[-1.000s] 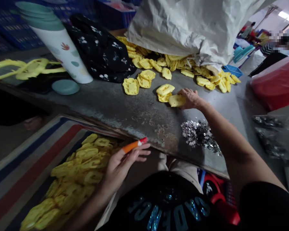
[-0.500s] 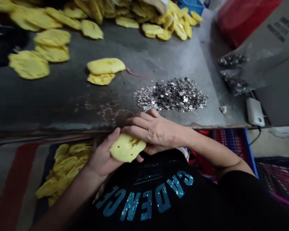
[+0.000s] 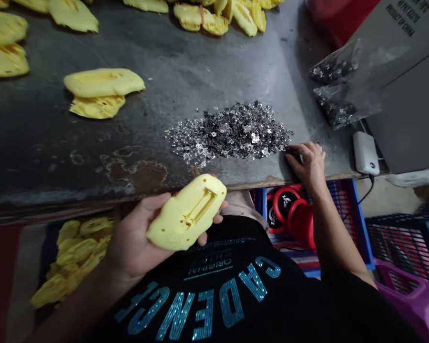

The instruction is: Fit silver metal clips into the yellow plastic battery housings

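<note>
White adapter w/ cord (image 3: 366, 153), blue crate (image 3: 359, 228), pink crate (image 3: 411, 305)

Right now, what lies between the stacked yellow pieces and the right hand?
A heap of shiny silver flakes on the metal table, seen in the head view.

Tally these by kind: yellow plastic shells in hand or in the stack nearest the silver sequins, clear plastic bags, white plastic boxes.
Yellow plastic shells: 3 (one in the left hand, two stacked on the metal bench)
Clear plastic bags: 2
White plastic box: 1
Total: 6

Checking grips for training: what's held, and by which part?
The left hand cradles a yellow plastic piece by its underside; the right hand is unclear.
</note>
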The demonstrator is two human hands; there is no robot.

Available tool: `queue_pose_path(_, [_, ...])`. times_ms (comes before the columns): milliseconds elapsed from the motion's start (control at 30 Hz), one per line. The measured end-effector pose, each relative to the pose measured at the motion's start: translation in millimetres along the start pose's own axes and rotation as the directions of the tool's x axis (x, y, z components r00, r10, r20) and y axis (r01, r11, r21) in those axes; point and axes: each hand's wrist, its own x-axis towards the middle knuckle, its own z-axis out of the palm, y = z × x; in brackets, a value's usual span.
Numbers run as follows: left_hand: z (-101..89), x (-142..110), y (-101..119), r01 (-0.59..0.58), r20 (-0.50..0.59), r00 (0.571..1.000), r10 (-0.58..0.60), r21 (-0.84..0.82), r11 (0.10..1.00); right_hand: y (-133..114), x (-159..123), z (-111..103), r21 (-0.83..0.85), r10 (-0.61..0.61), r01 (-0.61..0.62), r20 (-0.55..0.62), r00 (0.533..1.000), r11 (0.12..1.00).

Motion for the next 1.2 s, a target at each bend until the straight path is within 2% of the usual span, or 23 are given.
queue_pose_path(100, [-0.5, -0.9, -0.8, 0.010, -0.012, 1.000, -0.010, -0.011, 1.000, -7.2, -11.0, -1.8, 0.038, -0.045, 0.043, 0.041, 0.998, 0.998])
queue_pose_path(200, [0.3, -1.0, -3.5, 0.016, -0.049, 0.999, -0.018, -0.024, 1.000, -7.0, -20.0, -8.7, 0.063, -0.037, 0.036, 0.017, 0.999, 0.997])
queue_pose_path(367, [7.3, -0.6, -8.2, 0.018, -0.224, 0.974, -0.020, -0.011, 1.000, -4.9, -15.6, -5.9, 0.046, -0.028, 0.028, -0.005, 1.000, 0.999])
queue_pose_path(467, [10.4, -0.4, -8.9, 0.017, -0.276, 0.961, -0.017, -0.002, 1.000, -9.6, -8.5, 1.9, 0.028, -0.033, 0.033, 0.002, 0.999, 0.999])
queue_pose_path(567, [9.7, 0.6, -9.1, 0.019, -0.272, 0.962, -0.018, 0.001, 1.000, -14.1, -8.3, 3.0, 0.029, -0.049, 0.048, 0.012, 0.999, 0.998])
queue_pose_path(733, [5.3, 5.3, -11.1, 0.045, -0.214, 0.975, -0.050, -0.032, 0.999, -24.2, -23.6, -6.0, 0.072, -0.108, 0.105, 0.033, 0.994, 0.992])
queue_pose_path(867, [3.9, 9.4, -16.3, 0.082, -0.130, 0.987, -0.093, -0.086, 0.993, -50.0, -32.1, -9.7, 0.165, -0.183, 0.172, 0.054, 0.982, 0.971])
queue_pose_path(933, [4.9, 10.1, -19.9, 0.089, -0.093, 0.991, -0.100, -0.110, 0.990, -70.7, -32.7, -9.8, 0.262, -0.277, 0.255, 0.047, 0.960, 0.931])
queue_pose_path(1067, [9.8, 10.6, -26.1, 0.055, -0.113, 0.992, -0.064, -0.087, 0.995, -117.8, -29.9, -10.3, 0.476, -0.476, 0.426, -0.017, 0.879, 0.769])
queue_pose_path(1200, [12.4, 11.3, -28.4, 0.031, -0.021, 0.999, -0.033, -0.079, 0.996, -151.8, -25.1, -11.9, 0.509, -0.622, 0.546, -0.027, 0.783, 0.665])
